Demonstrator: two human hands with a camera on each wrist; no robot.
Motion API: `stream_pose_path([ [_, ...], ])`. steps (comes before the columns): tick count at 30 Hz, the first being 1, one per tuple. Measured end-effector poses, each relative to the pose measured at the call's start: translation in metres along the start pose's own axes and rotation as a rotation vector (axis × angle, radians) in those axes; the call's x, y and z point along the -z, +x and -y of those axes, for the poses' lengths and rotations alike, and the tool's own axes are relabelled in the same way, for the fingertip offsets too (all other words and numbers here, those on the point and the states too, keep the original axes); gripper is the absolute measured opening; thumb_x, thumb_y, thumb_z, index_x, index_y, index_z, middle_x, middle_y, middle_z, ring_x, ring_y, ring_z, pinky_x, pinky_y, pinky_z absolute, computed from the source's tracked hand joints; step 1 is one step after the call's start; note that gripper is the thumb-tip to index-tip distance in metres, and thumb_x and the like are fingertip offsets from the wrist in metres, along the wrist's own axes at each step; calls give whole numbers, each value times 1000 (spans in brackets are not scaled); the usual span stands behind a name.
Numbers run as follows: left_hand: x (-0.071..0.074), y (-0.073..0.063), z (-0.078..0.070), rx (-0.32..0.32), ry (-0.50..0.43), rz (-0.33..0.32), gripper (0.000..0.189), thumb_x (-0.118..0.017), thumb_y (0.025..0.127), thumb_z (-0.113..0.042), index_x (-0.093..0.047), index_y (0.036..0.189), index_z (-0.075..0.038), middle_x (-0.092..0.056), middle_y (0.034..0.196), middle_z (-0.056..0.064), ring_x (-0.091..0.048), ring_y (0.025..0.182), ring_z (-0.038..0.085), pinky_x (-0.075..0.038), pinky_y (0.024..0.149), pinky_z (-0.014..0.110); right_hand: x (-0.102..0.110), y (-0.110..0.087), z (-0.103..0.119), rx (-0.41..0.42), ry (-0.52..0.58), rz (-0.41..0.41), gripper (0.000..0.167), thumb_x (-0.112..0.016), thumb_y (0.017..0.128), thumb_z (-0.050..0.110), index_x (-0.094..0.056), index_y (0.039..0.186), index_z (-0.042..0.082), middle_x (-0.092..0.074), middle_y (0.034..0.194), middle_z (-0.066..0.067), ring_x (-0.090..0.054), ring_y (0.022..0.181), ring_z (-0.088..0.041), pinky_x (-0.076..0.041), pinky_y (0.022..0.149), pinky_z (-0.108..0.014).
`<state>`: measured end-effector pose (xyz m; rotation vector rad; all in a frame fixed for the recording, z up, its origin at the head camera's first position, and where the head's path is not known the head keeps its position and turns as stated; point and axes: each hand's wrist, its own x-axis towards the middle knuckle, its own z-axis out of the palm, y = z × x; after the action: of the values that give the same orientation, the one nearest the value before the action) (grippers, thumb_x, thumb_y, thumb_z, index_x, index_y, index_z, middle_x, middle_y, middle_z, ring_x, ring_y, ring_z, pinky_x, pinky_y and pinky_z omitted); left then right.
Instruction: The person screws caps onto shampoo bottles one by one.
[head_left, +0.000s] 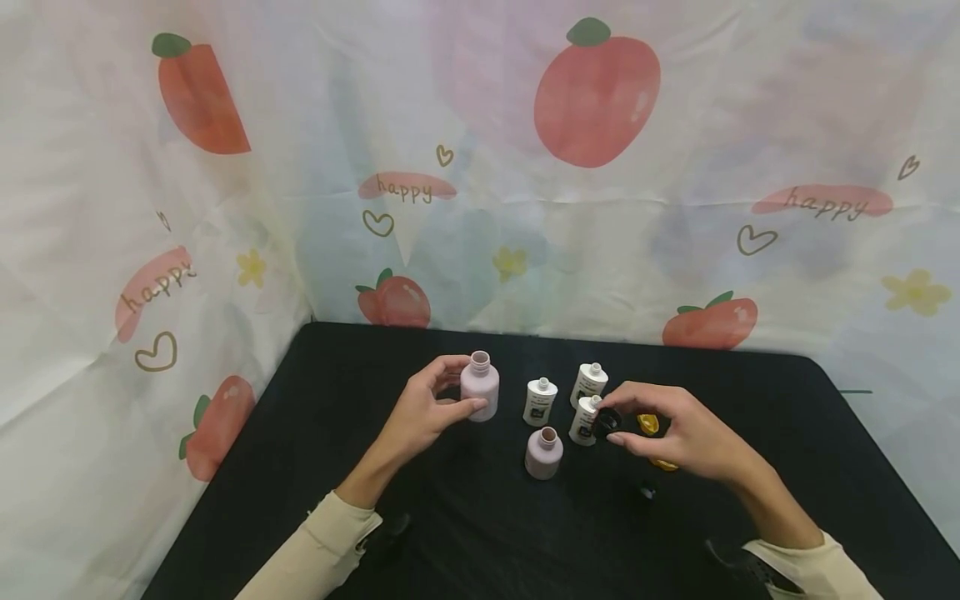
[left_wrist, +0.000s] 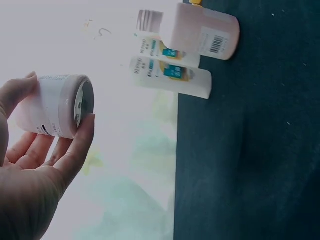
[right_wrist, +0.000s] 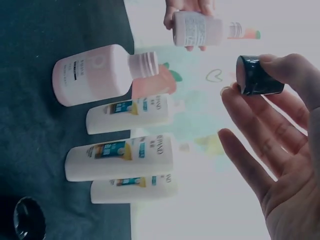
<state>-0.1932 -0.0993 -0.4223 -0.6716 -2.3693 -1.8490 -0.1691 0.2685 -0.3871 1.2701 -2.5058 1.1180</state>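
Observation:
My left hand (head_left: 420, 410) holds a pale pink bottle (head_left: 480, 390) with an uncapped neck, raised above the black table. Its base edge faces the camera in the left wrist view, thumb on one side and fingers on the other. Between thumb and fingertips, my right hand (head_left: 678, 427) pinches a black bottle cap (right_wrist: 257, 76). A second pink bottle (head_left: 543, 457), also uncapped, stands between the hands. Behind it are three white bottles, one on the left (head_left: 540, 403), one at the back (head_left: 589, 382) and one (head_left: 582, 422) partly covered by the cap.
Yellow pieces (head_left: 648, 424) lie by my right hand, partly hidden. A small dark object (head_left: 647, 492) rests nearer the front, and the right wrist view shows a black ring-shaped cap (right_wrist: 29, 220) on the table (head_left: 360, 367). A printed cloth (head_left: 480, 250) hangs behind.

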Motion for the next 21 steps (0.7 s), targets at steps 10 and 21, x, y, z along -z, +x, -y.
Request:
stream_pose_path([
  [10,-5,3,-18,-37,-5,-3,57,-84,84,-13,-61,136,-11,-68,127,7,-66,115,22,-53,100,50,2,12,3,102,136,-79,61,-78,76,-17,-63,132,2,-66,116,-6,-67,97,-13,-56,85,-19],
  [21,-12,5,-35,-46,-141,41,56,-82,85,-5,-58,136,-6,-65,129,13,-63,119,25,-56,94,51,5,31,10,97,255,-119,53,-73,78,-21,-63,126,0,-65,114,-11,-70,100,-17,-58,82,-24],
])
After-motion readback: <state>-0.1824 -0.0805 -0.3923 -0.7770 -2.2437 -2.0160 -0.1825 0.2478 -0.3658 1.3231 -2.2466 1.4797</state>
